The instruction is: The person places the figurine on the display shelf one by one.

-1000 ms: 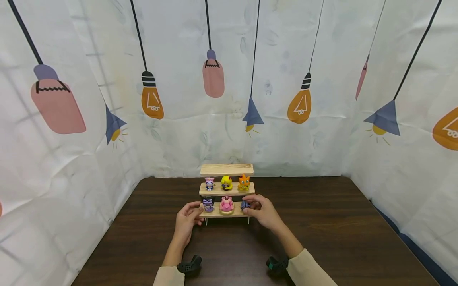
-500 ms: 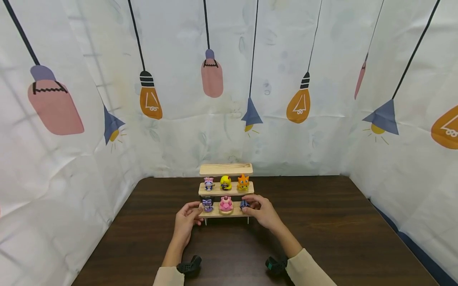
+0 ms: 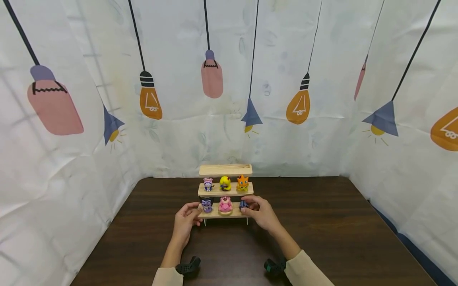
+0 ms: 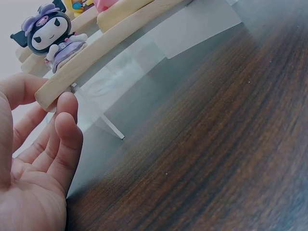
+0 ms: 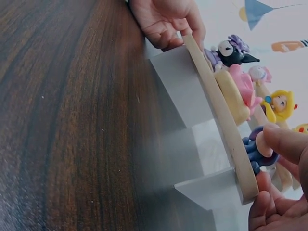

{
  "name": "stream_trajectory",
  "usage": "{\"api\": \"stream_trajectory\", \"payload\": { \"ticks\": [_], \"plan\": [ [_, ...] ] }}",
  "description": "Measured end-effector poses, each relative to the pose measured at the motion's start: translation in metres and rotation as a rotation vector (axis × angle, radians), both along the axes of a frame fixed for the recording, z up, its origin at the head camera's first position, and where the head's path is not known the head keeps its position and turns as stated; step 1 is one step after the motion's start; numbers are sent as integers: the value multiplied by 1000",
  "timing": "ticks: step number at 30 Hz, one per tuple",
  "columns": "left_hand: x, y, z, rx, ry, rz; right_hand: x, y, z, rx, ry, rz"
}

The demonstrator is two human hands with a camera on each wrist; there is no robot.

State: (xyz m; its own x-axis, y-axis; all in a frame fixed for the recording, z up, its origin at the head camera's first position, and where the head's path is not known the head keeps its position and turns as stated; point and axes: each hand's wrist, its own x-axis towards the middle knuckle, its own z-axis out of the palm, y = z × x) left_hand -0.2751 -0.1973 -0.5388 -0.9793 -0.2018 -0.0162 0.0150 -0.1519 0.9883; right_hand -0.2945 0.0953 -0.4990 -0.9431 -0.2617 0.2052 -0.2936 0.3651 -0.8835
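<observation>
A three-tier wooden display shelf (image 3: 234, 214) with clear legs stands on the table. My left hand (image 3: 183, 224) grips the left end of its lowest board (image 4: 106, 46), thumb on one face and fingers beneath. Beside that hand sits a black-and-purple figurine (image 4: 50, 36) with a bow. At the opposite end of the same board, my right hand (image 3: 264, 213) pinches a dark blue figurine (image 5: 252, 150), which is partly hidden by the fingers. It appears upright, with its base at the board. Between these two figurines is a pink bear figurine (image 3: 225, 205).
On the middle tier stand a pink-and-white figurine (image 3: 208, 184), a yellow-haired figurine (image 3: 225, 183) and an orange figurine (image 3: 242, 183). Nothing stands on the top board (image 3: 225, 170). Behind the dark wooden table (image 3: 315, 238) hangs a white curtain (image 3: 179, 147) printed with lamps.
</observation>
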Motion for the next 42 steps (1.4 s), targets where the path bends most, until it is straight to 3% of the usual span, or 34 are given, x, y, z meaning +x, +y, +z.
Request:
{"api": "stream_trajectory", "payload": {
  "ticks": [9, 23, 35, 42],
  "plan": [
    [-7, -1, 2, -16, 6, -2, -2, -3, 2, -21, -17, -27],
    [-7, -5, -5, -25, -11, -1, -3, -3, -5, -50, -23, -23],
    [-8, -5, -3, -8, -8, 2, -12, 16, 6, -33, -57, 71],
    [-10, -6, -4, -6, 0, -1, -13, 45, 24, -38, -57, 103]
  ]
}}
